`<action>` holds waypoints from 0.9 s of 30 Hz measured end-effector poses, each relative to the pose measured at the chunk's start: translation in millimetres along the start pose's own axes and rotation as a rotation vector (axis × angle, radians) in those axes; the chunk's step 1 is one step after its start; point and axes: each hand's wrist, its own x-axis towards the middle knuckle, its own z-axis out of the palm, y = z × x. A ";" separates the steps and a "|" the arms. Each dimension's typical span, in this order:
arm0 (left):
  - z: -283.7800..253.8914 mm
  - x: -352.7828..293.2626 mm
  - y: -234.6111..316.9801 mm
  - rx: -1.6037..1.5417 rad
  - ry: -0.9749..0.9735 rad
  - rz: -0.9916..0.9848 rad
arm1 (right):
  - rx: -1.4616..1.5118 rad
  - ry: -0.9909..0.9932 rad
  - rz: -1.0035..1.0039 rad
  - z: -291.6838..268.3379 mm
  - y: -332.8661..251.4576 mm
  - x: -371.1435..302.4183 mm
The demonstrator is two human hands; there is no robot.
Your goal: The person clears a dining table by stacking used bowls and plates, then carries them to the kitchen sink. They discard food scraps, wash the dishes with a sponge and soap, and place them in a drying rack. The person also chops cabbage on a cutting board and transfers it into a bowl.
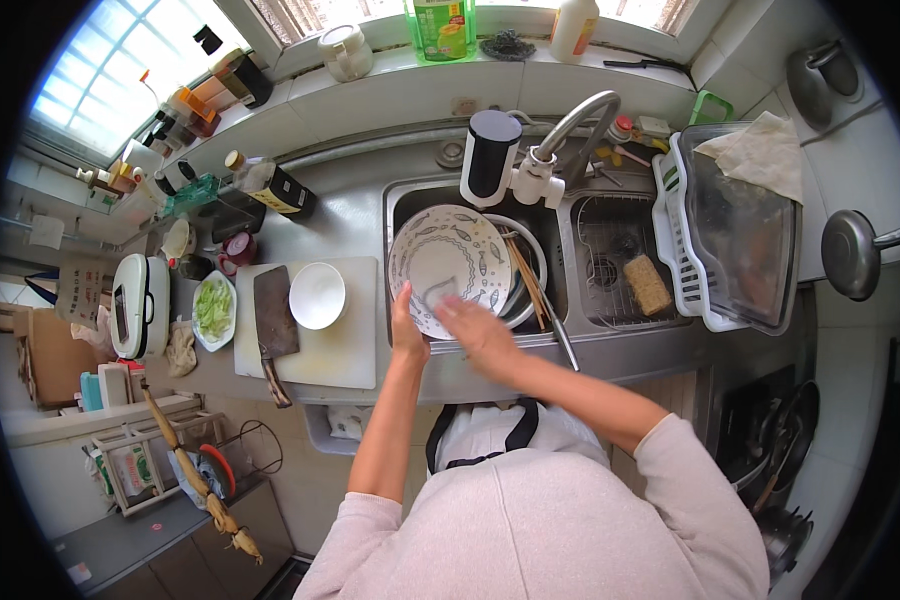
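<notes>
My left hand [407, 326] grips the near edge of a round white plate [440, 255] with a dark fish pattern. The plate is tilted up over the left sink basin [395, 212]. My right hand [478, 335] lies over the plate's lower face, its fingers smeared by motion. Whether it holds anything does not show. Just right of the plate, several wooden chopsticks [526, 272] lean in a pale round bowl [541, 250], which the plate partly covers. A long metal handle [564, 345] sticks out over the sink's front edge.
A curved faucet [580, 110] with a white filter stands behind the basins. The right basin holds a wire rack [595, 225] and a sponge [648, 285]. A lidded white basket [685, 230] stands farther right. Leftward, a cleaver [275, 310] and white bowl [317, 296] rest on a cutting board [350, 365].
</notes>
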 end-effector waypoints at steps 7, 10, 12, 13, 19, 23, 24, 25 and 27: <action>-2.1 -4.2 13.9 0.029 -0.114 -0.084 | -0.256 -0.048 -0.281 -30.5 64.4 -7.6; 13.8 -11.0 15.1 0.030 -0.103 -0.086 | -0.359 0.018 -0.160 -31.8 58.9 -8.9; 10.3 -6.7 5.5 -0.033 -0.056 -0.039 | -0.167 0.031 0.009 6.0 17.8 -11.4; -7.7 1.6 -4.4 0.013 -0.016 -0.006 | -0.082 0.059 0.016 12.7 -3.7 -8.4; 1.1 -8.2 17.8 0.005 -0.111 -0.104 | -0.183 0.031 -0.288 -31.3 62.4 -21.9; 15.3 -12.8 11.4 -0.040 -0.032 -0.067 | -0.209 0.091 -0.168 -23.2 51.2 -17.9; 16.7 -11.6 9.2 -0.043 -0.037 -0.065 | -0.155 0.100 -0.105 -7.7 32.1 -16.1; 14.8 -11.2 7.2 -0.047 -0.037 -0.062 | -0.085 0.104 -0.042 -3.5 1.9 -12.6; 9.4 -9.7 7.8 -0.047 -0.030 -0.057 | 0.005 0.146 -0.035 0.9 -21.2 -9.0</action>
